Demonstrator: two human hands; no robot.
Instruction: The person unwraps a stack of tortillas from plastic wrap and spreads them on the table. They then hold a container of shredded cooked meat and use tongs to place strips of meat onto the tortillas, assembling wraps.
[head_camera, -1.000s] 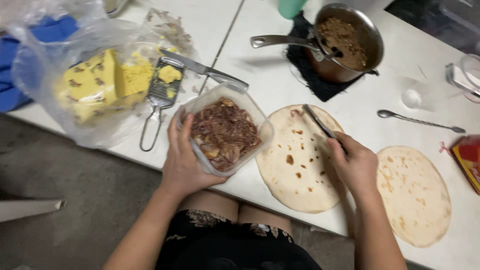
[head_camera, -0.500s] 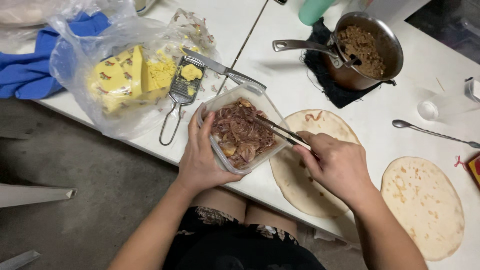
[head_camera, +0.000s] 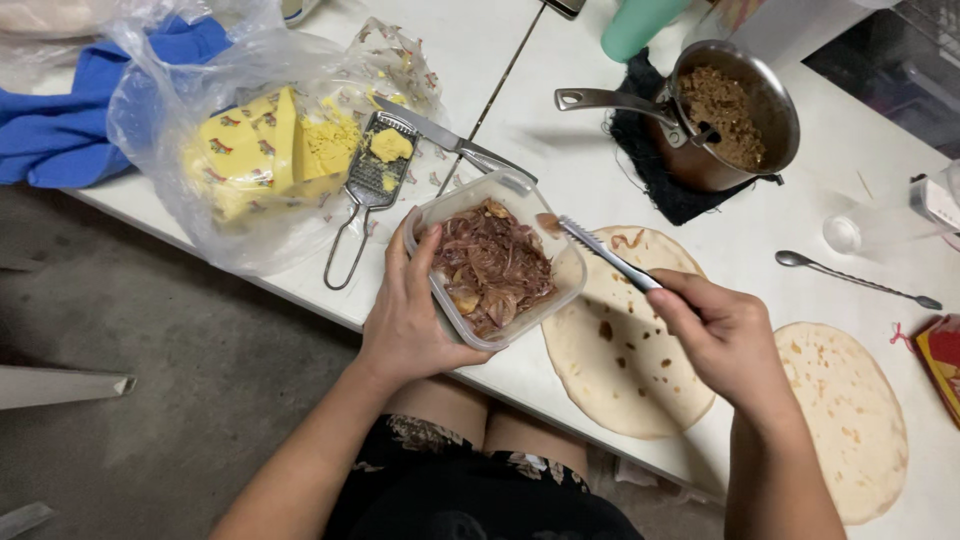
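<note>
My left hand (head_camera: 410, 310) grips a clear plastic container (head_camera: 455, 208) of brown cooked onion strips (head_camera: 495, 268), holding it just above the table edge. My right hand (head_camera: 725, 340) holds a fork (head_camera: 598, 250) by its handle, tines at the container's right rim with a small bit of food on them. Under the fork lies a flat tortilla (head_camera: 625, 370) with a few onion strips (head_camera: 628, 240) on its far edge. A second bare tortilla (head_camera: 850, 410) lies to the right.
A steel pot of brown filling (head_camera: 725, 110) sits on a dark cloth. A plastic bag with yellow cheese (head_camera: 260, 150), a small grater (head_camera: 375, 170), a knife (head_camera: 450, 140), a spoon (head_camera: 850, 278), a blue cloth (head_camera: 60, 120) and a green bottle (head_camera: 640, 22) share the white table (head_camera: 560, 150).
The fork was dipped in the container half a second ago; now it is lifted out to the container's right rim. My left hand still holds the container.
</note>
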